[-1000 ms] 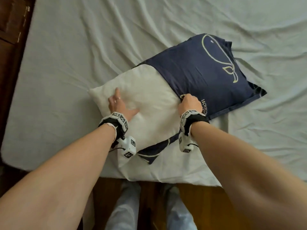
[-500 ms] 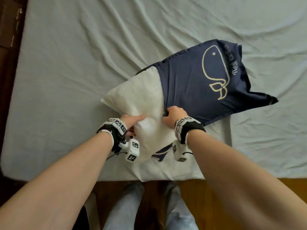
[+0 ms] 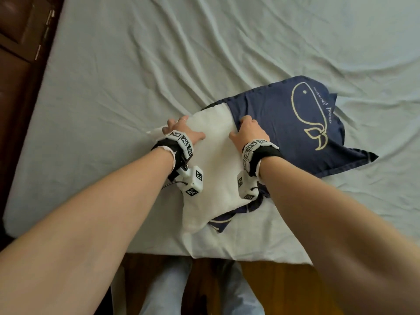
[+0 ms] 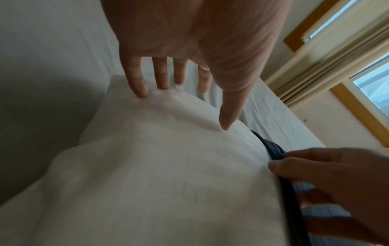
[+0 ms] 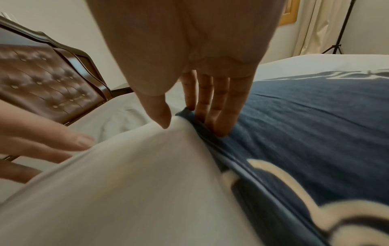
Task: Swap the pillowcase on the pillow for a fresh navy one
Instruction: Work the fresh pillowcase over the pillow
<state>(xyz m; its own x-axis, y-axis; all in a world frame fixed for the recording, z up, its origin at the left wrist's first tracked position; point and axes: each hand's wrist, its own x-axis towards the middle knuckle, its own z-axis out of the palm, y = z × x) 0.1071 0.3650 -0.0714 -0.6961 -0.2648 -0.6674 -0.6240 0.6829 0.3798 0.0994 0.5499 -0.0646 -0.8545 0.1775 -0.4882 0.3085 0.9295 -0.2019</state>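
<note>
At the lower centre of the head view, the bare end of the soft white fabric pillow lies on the wrinkled pale grey bedsheet. The left hand rests on its far left corner, fingers straight and spread. The right hand presses straight fingers on the hem of the navy cotton pillowcase with a cream whale outline, thumb on the pillow. The pillow's long axis runs toward the upper right, into the case; the right hand is nearer the hem.
</note>
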